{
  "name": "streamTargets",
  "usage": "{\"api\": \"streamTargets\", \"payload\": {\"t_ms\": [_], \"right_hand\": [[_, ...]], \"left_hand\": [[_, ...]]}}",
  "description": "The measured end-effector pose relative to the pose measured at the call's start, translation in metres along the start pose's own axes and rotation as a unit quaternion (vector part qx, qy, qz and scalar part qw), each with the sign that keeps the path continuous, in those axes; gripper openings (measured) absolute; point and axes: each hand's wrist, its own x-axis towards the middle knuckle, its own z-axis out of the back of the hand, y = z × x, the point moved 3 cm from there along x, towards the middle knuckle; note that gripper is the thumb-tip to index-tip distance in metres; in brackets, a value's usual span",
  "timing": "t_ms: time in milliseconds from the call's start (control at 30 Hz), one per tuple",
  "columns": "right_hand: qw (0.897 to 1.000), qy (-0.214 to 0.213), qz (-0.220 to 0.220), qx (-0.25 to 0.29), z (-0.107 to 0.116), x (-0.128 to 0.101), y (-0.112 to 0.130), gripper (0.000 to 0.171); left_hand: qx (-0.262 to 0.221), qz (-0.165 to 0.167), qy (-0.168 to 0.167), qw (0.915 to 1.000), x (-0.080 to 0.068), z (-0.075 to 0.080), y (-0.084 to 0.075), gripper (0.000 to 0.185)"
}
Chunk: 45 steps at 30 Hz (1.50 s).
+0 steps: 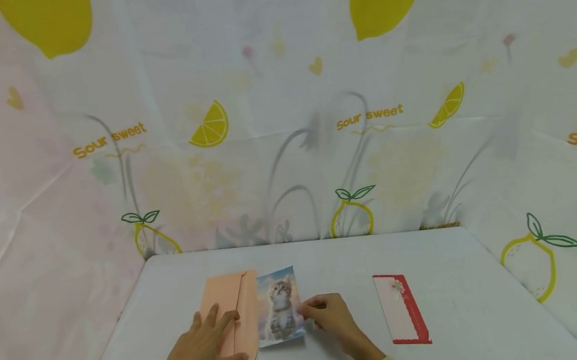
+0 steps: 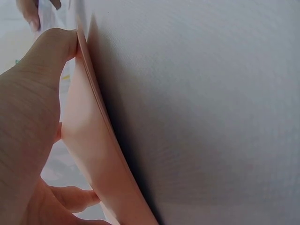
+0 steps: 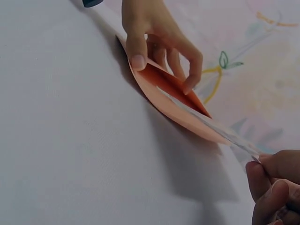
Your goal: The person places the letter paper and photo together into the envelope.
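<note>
A peach-coloured envelope (image 1: pixel 240 308) lies on the white table, its flap side to the right. My left hand (image 1: pixel 206 346) rests on it with spread fingers, the thumb at its near edge. In the right wrist view the mouth of the envelope (image 3: pixel 187 122) gapes, showing an orange inside. A kitten picture card (image 1: pixel 280 309) sits at the envelope's right edge; one end of the card (image 3: pixel 234 139) reaches into the opening. My right hand (image 1: pixel 334 320) pinches the card's right edge between thumb and fingers.
To the right on the white table (image 1: pixel 474 301) lies a pale pink card with a red border (image 1: pixel 400 311). A lemon-printed cloth (image 1: pixel 287 168) hangs behind the table and at its sides.
</note>
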Motion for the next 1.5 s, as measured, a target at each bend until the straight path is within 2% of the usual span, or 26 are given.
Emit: {"api": "streamTargets", "payload": {"t_ms": [600, 1167, 1500], "right_hand": [[1.000, -0.010, -0.016, -0.017, -0.039, 0.009, -0.002, 0.016], [0.999, -0.016, 0.034, -0.033, -0.077, 0.014, 0.007, 0.009], [0.998, -0.029, 0.034, -0.043, -0.087, 0.013, 0.011, 0.010]], "left_hand": [[-0.006, 0.003, 0.010, 0.9999, 0.001, 0.001, -0.002, 0.083], [0.001, 0.014, 0.012, 0.9998, 0.001, 0.000, -0.001, 0.094], [-0.001, 0.020, 0.015, 0.9997, 0.001, -0.001, -0.001, 0.094]]}}
